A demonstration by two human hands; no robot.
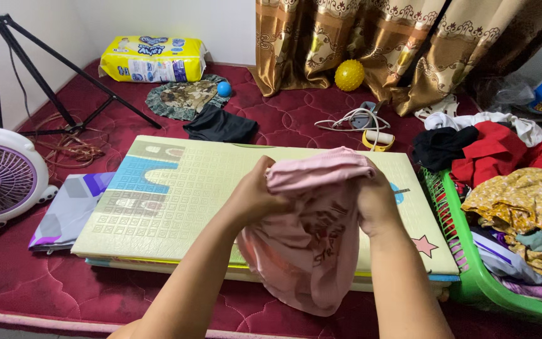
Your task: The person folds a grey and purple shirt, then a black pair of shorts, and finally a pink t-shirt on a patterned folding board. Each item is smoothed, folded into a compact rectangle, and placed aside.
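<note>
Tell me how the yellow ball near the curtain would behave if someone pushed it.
The yellow ball would probably roll easily, since it is round and lies free on the red mattress. Its bumpy surface and the quilted cover may slow it. The curtain beside it would likely stop it soon.

One view only, head-worn, looking forward and steeply down over the person's own forearms. Left hand (255, 198) and right hand (374, 204) sit close under the lens, near centre, with the pink garment (312, 245) between them filling the near middle. Beyond them the pale play mat (177, 188) lies square to the view on the maroon mattress (283, 119). Far edge of view reaches the wall and brown curtains (371, 37). Left edge cuts a small fan (1, 179) and tripod legs (39, 69); right edge cuts a green laundry basket (472, 276). No second view to overlap.
</note>
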